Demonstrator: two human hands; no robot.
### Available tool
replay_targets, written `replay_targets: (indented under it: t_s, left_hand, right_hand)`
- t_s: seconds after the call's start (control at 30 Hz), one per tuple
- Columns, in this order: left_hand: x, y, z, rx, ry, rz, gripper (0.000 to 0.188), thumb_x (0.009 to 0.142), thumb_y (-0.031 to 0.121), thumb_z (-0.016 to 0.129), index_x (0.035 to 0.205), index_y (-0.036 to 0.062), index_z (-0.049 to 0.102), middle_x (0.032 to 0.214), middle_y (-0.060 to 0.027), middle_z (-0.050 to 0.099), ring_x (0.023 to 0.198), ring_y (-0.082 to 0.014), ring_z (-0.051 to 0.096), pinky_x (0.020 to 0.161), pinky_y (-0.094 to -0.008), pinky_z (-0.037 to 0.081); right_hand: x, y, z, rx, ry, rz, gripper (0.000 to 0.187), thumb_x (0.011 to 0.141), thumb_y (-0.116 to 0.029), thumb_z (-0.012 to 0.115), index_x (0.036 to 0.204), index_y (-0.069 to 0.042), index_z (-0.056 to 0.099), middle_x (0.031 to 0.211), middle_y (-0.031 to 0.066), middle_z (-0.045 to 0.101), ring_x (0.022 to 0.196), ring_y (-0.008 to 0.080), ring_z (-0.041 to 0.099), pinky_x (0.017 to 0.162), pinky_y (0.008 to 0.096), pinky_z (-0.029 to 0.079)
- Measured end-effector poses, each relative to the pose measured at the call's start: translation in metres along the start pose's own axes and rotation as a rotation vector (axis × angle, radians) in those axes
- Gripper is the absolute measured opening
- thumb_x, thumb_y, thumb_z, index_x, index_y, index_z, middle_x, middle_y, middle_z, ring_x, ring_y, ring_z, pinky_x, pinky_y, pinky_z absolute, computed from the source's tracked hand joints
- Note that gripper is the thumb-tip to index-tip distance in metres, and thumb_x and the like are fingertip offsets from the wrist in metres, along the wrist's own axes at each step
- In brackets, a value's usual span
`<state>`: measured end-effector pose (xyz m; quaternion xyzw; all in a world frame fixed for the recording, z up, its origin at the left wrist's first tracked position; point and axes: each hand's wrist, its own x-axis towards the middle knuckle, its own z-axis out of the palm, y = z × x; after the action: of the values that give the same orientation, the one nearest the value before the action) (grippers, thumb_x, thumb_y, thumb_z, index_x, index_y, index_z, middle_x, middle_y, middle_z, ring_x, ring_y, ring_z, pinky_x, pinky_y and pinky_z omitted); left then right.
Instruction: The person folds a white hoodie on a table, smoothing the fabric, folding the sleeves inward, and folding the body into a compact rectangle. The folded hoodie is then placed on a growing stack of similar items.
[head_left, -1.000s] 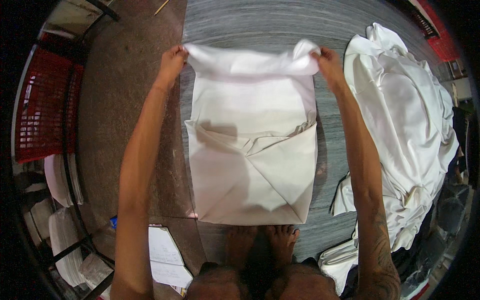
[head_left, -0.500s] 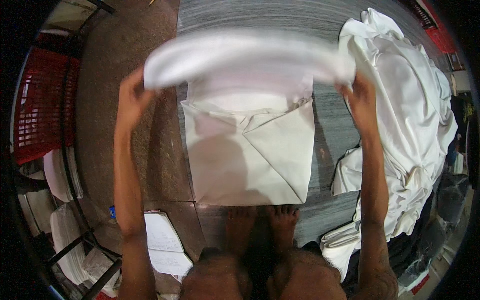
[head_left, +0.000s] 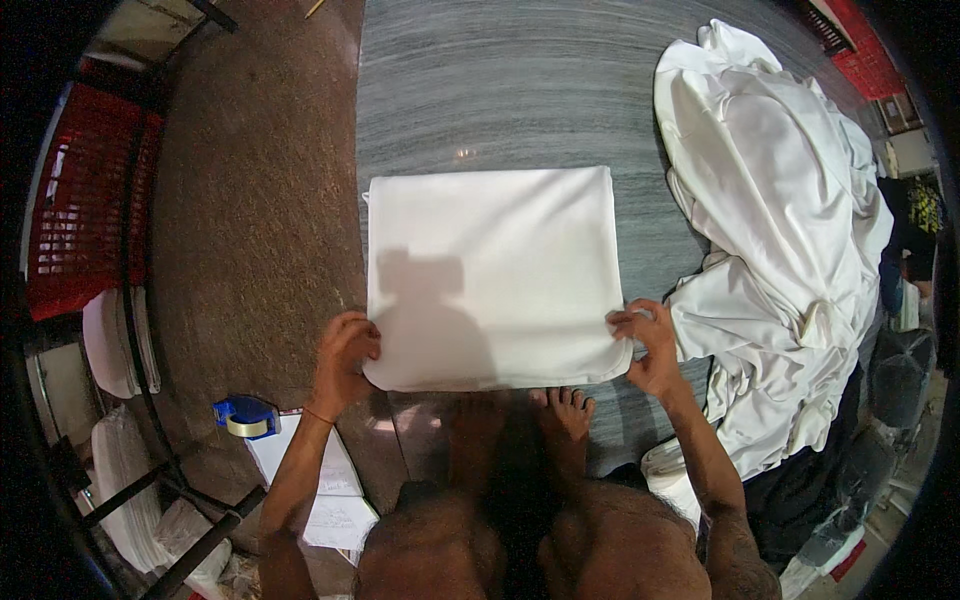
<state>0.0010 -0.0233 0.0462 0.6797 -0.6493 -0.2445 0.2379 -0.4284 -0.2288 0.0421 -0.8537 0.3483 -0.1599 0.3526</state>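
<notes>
A white cloth (head_left: pixel 520 270), folded into a neat rectangle, lies flat on the grey streaked surface before my feet. Its near corners are rounded, and a shadow falls over its left half. My left hand (head_left: pixel 346 358) is closed at the near left corner, fingers curled over the edge. At the near right edge, my right hand (head_left: pixel 648 345) pinches the cloth between thumb and fingers. Beyond my right hand a big loose heap of crumpled white fabric (head_left: pixel 775 200) spreads along the right side.
A notebook (head_left: pixel 340 520) lies open by my left forearm, with a blue tape dispenser (head_left: pixel 246 416) at its top. A red plastic crate (head_left: pixel 90 200) and a black metal frame stand at the left. Stacked white cloths (head_left: pixel 125 480) sit there too. Plastic-wrapped bundles (head_left: pixel 900 385) lie at the far right.
Both hands have come down toward me with the raised far part of the cloth. It now covers the lower part and its diagonal crease, leaving a smooth rectangle.
</notes>
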Motion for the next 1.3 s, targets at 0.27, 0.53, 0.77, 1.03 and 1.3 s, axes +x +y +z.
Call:
replay_targets:
  t_s: [0.27,0.53,0.77,1.03,1.3]
  left_hand:
    - [-0.027,-0.004,0.031,0.438,-0.334,0.066,0.063,0.066,0.008,0.077,0.124,0.0201,0.059,0.129,-0.0086,0.051,0.130,-0.0347,0.041,0.108,-0.0497,0.035]
    - [-0.037,-0.062,0.064,0.381,-0.063,0.207,0.055,0.062,0.007,0.077,0.114,0.0185,0.062,0.130,-0.0064,0.052,0.122,-0.0327,0.045,0.101,-0.0477,0.038]
    - [-0.111,-0.033,0.085,-0.355,-0.080,-0.203,0.043,0.064,0.001,0.072,0.104,0.0137,0.060,0.131,-0.0073,0.055,0.129,-0.0345,0.043,0.102,-0.0501,0.038]
    - [0.010,0.024,0.037,-0.599,0.530,-0.349,0.032,0.094,0.030,0.063,0.108,0.0009,0.063,0.104,-0.0150,0.067,0.096,-0.0249,0.066,0.085,-0.0360,0.049]
    - [0.052,0.010,0.011,-0.506,0.162,-0.472,0.036,0.084,0.023,0.076,0.108,-0.0002,0.063,0.098,-0.0081,0.064,0.090,-0.0236,0.064,0.079,-0.0362,0.051]
  right_hand:
    - [-0.027,0.022,0.028,-0.480,-0.333,-0.175,0.061,0.066,-0.008,0.069,0.125,-0.016,0.058,0.141,0.0094,0.044,0.131,0.0360,0.039,0.107,0.0554,0.031]
    - [-0.018,0.050,0.046,-0.364,-0.143,-0.257,0.058,0.062,-0.007,0.066,0.120,-0.012,0.060,0.126,0.0107,0.053,0.115,0.0365,0.046,0.101,0.0532,0.034]
    - [-0.058,0.022,0.010,-0.085,-0.138,-0.117,0.041,0.069,-0.023,0.064,0.106,-0.006,0.061,0.120,0.0123,0.057,0.114,0.0370,0.045,0.100,0.0489,0.032]
    - [0.036,0.009,0.011,0.565,0.203,0.262,0.027,0.094,-0.012,0.052,0.112,0.006,0.061,0.098,0.0090,0.067,0.088,0.0142,0.060,0.079,0.0287,0.048]
    - [0.076,0.035,0.021,0.633,0.276,0.379,0.038,0.095,-0.030,0.064,0.111,0.004,0.063,0.095,0.0055,0.066,0.085,0.0113,0.057,0.077,0.0276,0.047]
